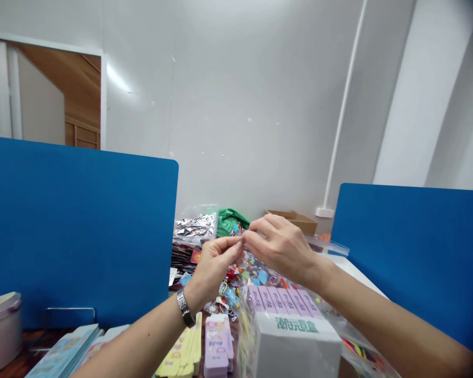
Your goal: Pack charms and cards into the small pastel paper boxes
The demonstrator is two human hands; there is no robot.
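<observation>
The left hand (216, 260) has thumb and forefinger pressed together at the right hand's (284, 248) bent fingertips, beyond the white box (297, 349); anything pinched there is too small to make out, and whether the right fingers are closed I cannot tell. Both hands slant inward, the right one back upward. In the white box, purple packets (278, 302) stand in a left-to-right row, narrow faces running lengthwise away from the person, with colourful trinkets (263, 276) heaped behind it.
</observation>
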